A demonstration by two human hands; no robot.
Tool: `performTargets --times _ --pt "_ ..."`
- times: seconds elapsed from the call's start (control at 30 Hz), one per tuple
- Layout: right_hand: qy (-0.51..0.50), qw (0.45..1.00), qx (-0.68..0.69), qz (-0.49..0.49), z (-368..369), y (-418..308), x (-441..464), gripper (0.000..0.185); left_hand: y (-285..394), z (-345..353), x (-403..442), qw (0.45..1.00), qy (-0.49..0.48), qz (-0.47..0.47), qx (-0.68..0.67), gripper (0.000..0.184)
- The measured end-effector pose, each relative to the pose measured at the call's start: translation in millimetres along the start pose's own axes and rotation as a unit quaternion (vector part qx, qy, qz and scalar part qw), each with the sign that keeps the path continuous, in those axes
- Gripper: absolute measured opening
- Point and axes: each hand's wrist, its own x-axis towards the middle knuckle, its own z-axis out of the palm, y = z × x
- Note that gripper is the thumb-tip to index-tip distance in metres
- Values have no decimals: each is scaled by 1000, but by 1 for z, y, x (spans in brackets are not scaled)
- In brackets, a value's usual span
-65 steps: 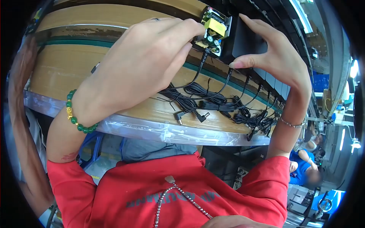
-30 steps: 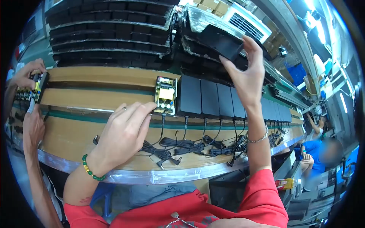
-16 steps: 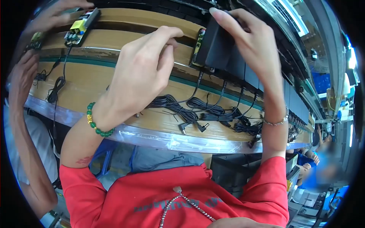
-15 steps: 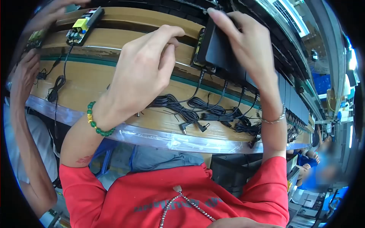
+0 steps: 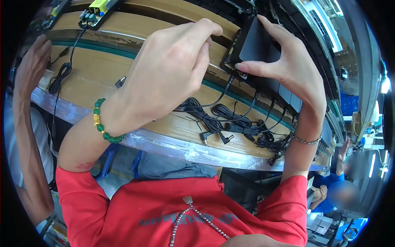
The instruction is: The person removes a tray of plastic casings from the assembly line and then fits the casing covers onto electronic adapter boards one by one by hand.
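My right hand point(image 5: 294, 61) grips a black plastic cover point(image 5: 257, 43), thumb on its near edge and a finger at the far edge. The cover sits tilted over a black case, with a sliver of circuit board showing at its left edge. My left hand point(image 5: 173, 70) is just left of the case, fingers curled but thumb and index tips apart, with nothing visible between them. A black cable point(image 5: 227, 87) runs from the case to coiled cords point(image 5: 201, 115) with angled plugs point(image 5: 225, 139) on the bench.
At the upper left, an uncovered yellow-and-green board point(image 5: 97, 9) trails a cable to a coil point(image 5: 59, 78). A co-worker's arm point(image 5: 31, 140) is at the far left. More black cases point(image 5: 290, 99) line up to the right. People in blue point(image 5: 329, 193) sit at the lower right.
The black cover, lifted up at the right one second ago, is now over the board at the end of the row. My left hand has moved right, closer to it. The uncovered board at left shifted right.
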Motion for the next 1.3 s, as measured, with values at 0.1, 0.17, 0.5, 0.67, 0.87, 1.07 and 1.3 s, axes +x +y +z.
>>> performTargets --times 0.1,0.17,0.5,0.67,0.87,1.07,1.3 --pt "-39 997 47 52 -3 -1 5 105 0 -1 0 1000 -7 -5 -2 25" --pt "-55 995 57 62 -8 -3 8 105 0 -1 0 1000 -9 -7 -1 24" --pt "-12 993 93 68 -10 -11 9 103 -1 -1 -2 1000 -9 10 7 27" --pt "-89 995 -17 27 -9 -24 10 101 1 -2 -2 1000 -7 -2 4 28" --pt "-131 989 -23 66 -10 -26 18 104 -1 0 -2 1000 -9 -7 1 28" --pt "-63 995 -64 33 -2 -22 15 106 -3 1 -2 1000 -2 -8 -4 28" --pt "-58 998 -23 -18 6 -4 22 94 -2 2 -3 1000 0 -6 0 27"
